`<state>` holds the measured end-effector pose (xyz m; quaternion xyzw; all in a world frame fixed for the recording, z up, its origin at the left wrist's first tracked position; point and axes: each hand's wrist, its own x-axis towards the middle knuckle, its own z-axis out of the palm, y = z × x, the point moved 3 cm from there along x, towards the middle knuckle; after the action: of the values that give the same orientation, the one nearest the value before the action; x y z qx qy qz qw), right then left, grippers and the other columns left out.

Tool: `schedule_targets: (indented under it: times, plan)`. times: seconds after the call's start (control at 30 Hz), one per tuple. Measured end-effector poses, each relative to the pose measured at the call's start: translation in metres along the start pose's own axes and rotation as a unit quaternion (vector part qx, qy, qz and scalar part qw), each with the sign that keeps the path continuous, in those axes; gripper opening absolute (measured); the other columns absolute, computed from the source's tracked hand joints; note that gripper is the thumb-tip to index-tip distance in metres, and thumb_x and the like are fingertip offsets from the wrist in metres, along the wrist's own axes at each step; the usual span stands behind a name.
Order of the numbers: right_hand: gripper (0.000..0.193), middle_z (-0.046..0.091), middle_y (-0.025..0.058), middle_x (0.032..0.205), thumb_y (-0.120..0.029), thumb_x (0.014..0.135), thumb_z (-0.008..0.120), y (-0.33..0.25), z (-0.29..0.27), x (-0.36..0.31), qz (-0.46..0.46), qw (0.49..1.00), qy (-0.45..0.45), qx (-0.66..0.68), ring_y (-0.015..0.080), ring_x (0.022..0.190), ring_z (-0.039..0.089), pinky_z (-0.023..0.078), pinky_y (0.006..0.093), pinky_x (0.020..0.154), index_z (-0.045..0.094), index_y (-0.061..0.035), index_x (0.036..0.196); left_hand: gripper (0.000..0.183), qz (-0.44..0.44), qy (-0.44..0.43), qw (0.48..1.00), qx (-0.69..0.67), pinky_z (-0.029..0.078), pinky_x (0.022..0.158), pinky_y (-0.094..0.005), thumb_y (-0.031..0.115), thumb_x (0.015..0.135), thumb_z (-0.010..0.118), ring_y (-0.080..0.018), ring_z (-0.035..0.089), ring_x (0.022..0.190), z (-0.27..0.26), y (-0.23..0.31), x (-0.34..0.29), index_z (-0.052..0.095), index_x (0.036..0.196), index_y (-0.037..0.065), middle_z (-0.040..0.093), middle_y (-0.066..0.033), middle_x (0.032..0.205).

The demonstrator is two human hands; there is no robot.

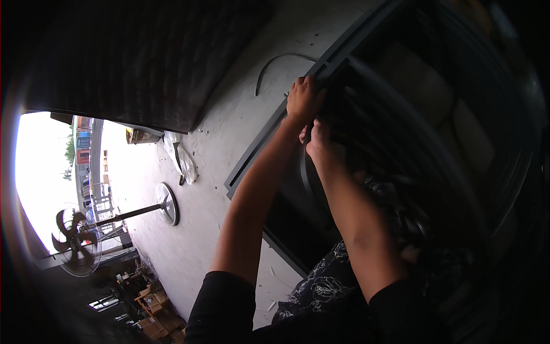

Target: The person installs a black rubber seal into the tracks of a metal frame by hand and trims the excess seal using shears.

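My left hand (pixel 305 100) is closed over the inner edge of a long dark grey frame (pixel 260 152), its fingers bent over the bar. Just below and to the right, my right hand (pixel 316 139) is closed with the thumb up, close against the left wrist. A thin dark strip (pixel 305 172) curves up to the fingers of this hand and seems to be held in them; deep shadow hides the grip. The frame runs slantwise from upper right to lower left, with a crossbar near my left hand.
Another thin strip (pixel 266 67) curls out from the frame over the pale floor (pixel 229 123). Clear plastic wrap (pixel 186 163) lies farther left, beside a standing fan (pixel 76 241) with a round base. Cardboard boxes (pixel 154 301) are piled at lower left. A large dark panel (pixel 143 57) fills the upper left.
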<state>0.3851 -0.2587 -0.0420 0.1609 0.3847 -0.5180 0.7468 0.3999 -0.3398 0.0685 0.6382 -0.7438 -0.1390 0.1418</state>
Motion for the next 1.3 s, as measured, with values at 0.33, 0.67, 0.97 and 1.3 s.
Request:
schedule_targets:
  times: [0.33, 0.67, 0.97, 1.3]
  plan:
    - [0.023, 0.058, -0.0028, 0.072, -0.034, 0.096, 0.052, 0.009, -0.028, 0.010, -0.160, 0.966, 0.157, -0.129, 0.0070, 0.057, 0.051, 0.040, 0.0205, 0.050, 0.055, -0.0143, 0.107, 0.056, -0.075, -0.030, 0.994, 0.079, 0.047, 0.095, -0.0410, 0.046, 0.081, 0.069, -0.0293, 0.057, 0.115, 0.050, 0.021, 0.048, 0.055, 0.120, 0.009, 0.061, -0.0131, 0.120]
    - [0.021, 0.061, -0.0006, 0.076, -0.027, 0.094, 0.055, -0.014, -0.033, -0.002, -0.061, 0.982, 0.084, -0.158, 0.0077, 0.061, 0.054, 0.042, 0.0237, 0.053, 0.056, -0.0142, 0.110, 0.056, -0.063, -0.006, 0.995, 0.076, 0.049, 0.089, -0.0422, 0.050, 0.079, 0.069, -0.0302, 0.060, 0.109, 0.052, 0.016, 0.047, 0.055, 0.113, 0.008, 0.062, -0.0114, 0.114]
    - [0.026, 0.064, 0.0045, 0.089, -0.026, 0.098, 0.048, -0.012, -0.020, -0.006, -0.169, 0.958, 0.143, -0.181, 0.0115, 0.075, 0.059, 0.048, 0.0254, 0.066, 0.059, -0.0094, 0.115, 0.055, -0.063, 0.006, 0.995, 0.077, 0.048, 0.091, -0.0411, 0.048, 0.079, 0.071, -0.0296, 0.058, 0.112, 0.049, 0.022, 0.043, 0.054, 0.110, 0.007, 0.061, -0.0115, 0.116]
    - [0.035, 0.066, 0.0099, 0.102, -0.029, 0.100, 0.045, -0.015, -0.008, -0.025, -0.132, 0.940, 0.196, -0.246, 0.0175, 0.091, 0.063, 0.050, 0.0311, 0.081, 0.057, -0.0093, 0.126, 0.053, -0.056, 0.003, 0.995, 0.079, 0.048, 0.092, -0.0412, 0.045, 0.081, 0.070, -0.0298, 0.058, 0.112, 0.051, 0.019, 0.043, 0.054, 0.113, 0.007, 0.061, -0.0124, 0.116]
